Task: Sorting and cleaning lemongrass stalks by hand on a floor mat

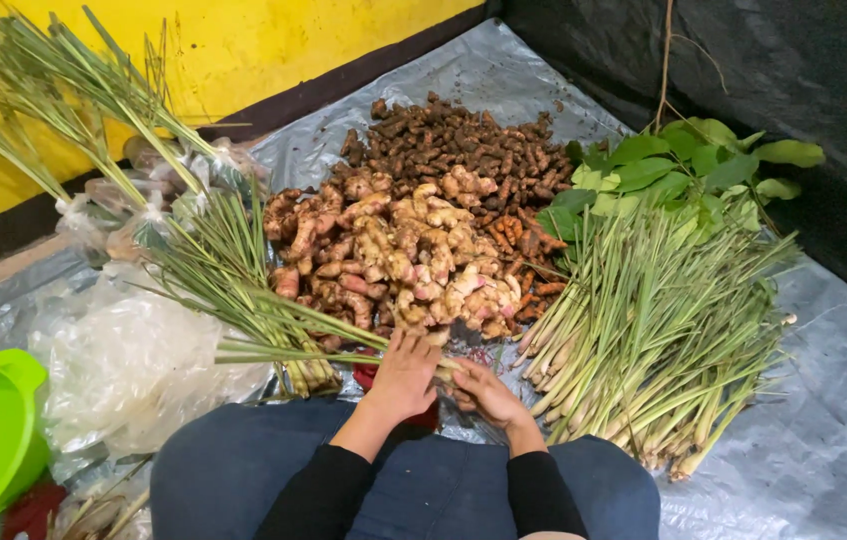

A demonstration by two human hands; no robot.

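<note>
So both hands are on a bundle of lemongrass stalks [243, 300] lying across the lap: left hand [405, 378] curled around the stalks near the base, right hand [486, 393] pinching the stalk ends. Just beyond sits a ginger pile [393, 255], with a loose lemongrass heap [653, 330] to the right.

We take this for a floor-level market stall | produce heaped on a grey plastic sheet [843, 440]: ginger roots [393, 260], lemongrass stalks [663, 340], green leaves [683, 160] | yellow wall [243, 40] behind, clear plastic bags [133, 360] beside us
</note>
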